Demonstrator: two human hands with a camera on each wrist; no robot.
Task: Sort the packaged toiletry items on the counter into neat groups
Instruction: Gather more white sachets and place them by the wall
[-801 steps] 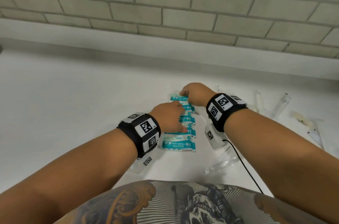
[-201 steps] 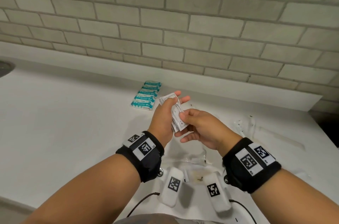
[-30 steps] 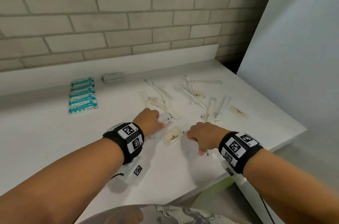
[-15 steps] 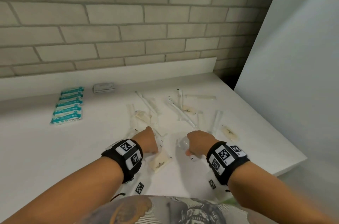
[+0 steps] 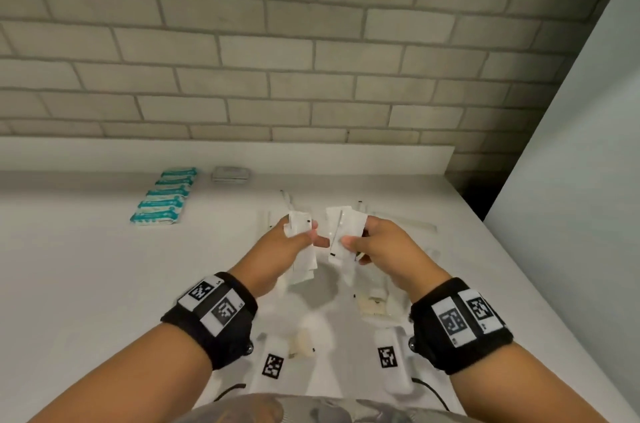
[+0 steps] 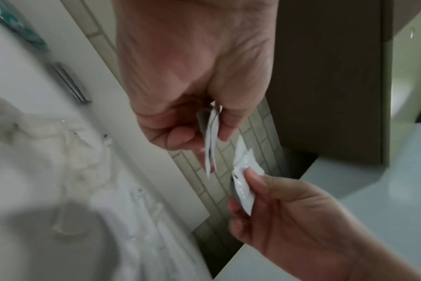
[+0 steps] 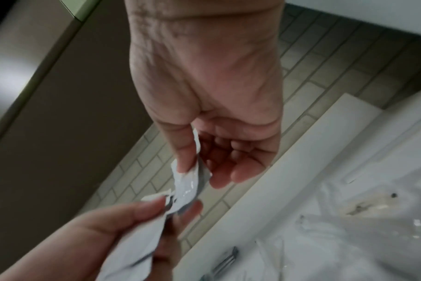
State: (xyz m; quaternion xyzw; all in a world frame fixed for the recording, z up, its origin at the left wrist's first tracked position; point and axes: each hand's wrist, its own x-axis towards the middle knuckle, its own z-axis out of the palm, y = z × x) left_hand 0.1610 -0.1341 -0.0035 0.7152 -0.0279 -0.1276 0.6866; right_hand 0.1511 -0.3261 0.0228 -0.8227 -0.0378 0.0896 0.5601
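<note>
A row of five teal wipe packs (image 5: 160, 198) lies at the far left of the white counter (image 5: 69, 266), each pack's long axis running left to right and the row itself running near to far. Just right of its far end, against the backsplash, sits a small grey packet stack (image 5: 229, 174). Above the middle of the counter, the person's left hand (image 5: 290, 242) pinches a thin bundle of white sachets (image 5: 298, 227) between thumb and curled fingers, the grip closed on them; the sachets stand on end, long axis near-vertical, top edges pointing toward the brick wall (image 5: 311, 41). Just beside it, the right hand (image 5: 375, 244) pinches a second bundle of white sachets (image 5: 346, 228) between thumb and forefinger, likewise upright and fanned slightly, the two bundles almost touching. Below and beyond the hands, clear-wrapped slender items (image 5: 408, 223) and small cream packets (image 5: 374, 305) lie scattered at mixed angles on the counter. A pale panel (image 5: 571, 180) rises at the right.
</note>
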